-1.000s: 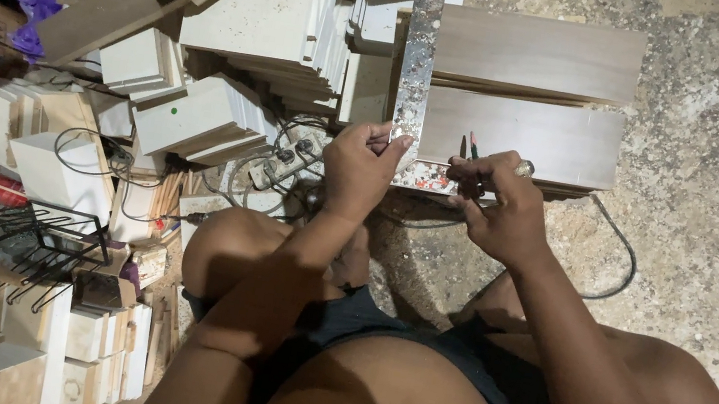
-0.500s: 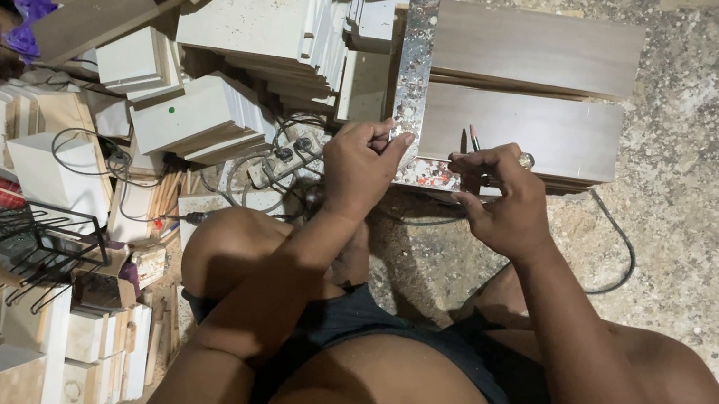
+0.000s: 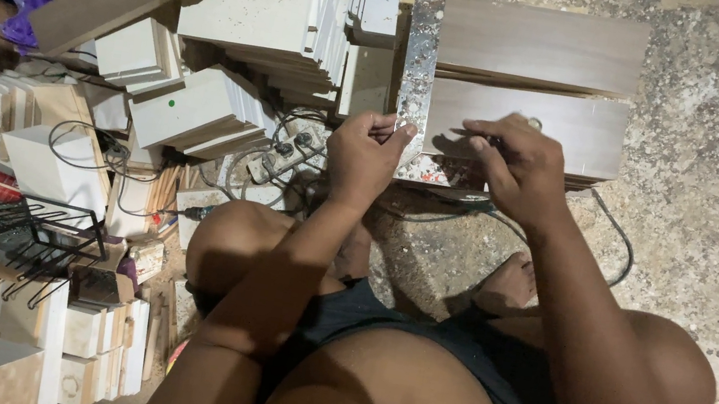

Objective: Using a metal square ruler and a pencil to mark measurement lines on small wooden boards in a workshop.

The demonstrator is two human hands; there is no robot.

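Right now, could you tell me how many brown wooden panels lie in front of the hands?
2: the far brown panel, and the near brown panel under the right hand. More may be hidden beneath.

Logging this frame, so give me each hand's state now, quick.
Left hand: closed, pinching the edge of the speckled metal strip.
Right hand: closed around a small dark tool on the wooden panel.

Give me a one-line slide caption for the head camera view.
Seated person's left hand steadies a metal straightedge while the right hand marks a brown board.
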